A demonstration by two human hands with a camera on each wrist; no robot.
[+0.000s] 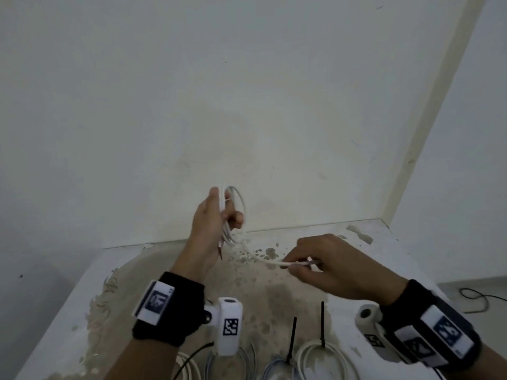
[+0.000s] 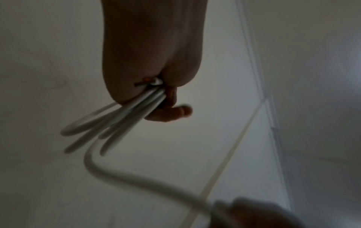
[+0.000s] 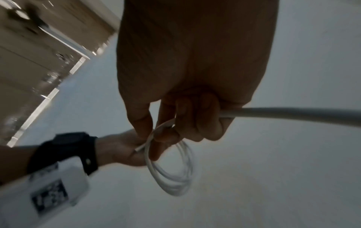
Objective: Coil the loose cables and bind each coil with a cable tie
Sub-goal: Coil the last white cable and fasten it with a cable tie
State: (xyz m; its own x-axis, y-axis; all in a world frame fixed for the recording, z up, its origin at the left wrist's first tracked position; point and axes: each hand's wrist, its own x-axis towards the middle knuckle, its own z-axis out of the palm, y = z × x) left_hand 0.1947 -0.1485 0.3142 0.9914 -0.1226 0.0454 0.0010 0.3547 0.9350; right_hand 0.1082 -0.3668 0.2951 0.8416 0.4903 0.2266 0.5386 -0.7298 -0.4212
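Observation:
My left hand point(image 1: 214, 218) is raised above the table and grips a coil of white cable point(image 1: 238, 212), its loops hanging past my fingers point(image 2: 125, 120). A bare end of the cable with red and dark wires sticks out below the palm point(image 1: 220, 252). The free run of the cable point(image 1: 263, 259) drops from the coil and leads right to my right hand point(image 1: 310, 263), which pinches it near its loose end. The right wrist view shows the cable point(image 3: 283, 113) passing through my curled right fingers point(image 3: 207, 123), with the coil point(image 3: 173, 175) and my left hand point(image 3: 125, 151) beyond.
Along the near edge of the stained white table point(image 1: 274, 292) lie bound coils, a white one point(image 1: 321, 357) and a grey one point(image 1: 274, 366), each with a black cable tie point(image 1: 293, 338) standing up. More cable point(image 1: 189, 366) lies at the left. Walls close the back and right.

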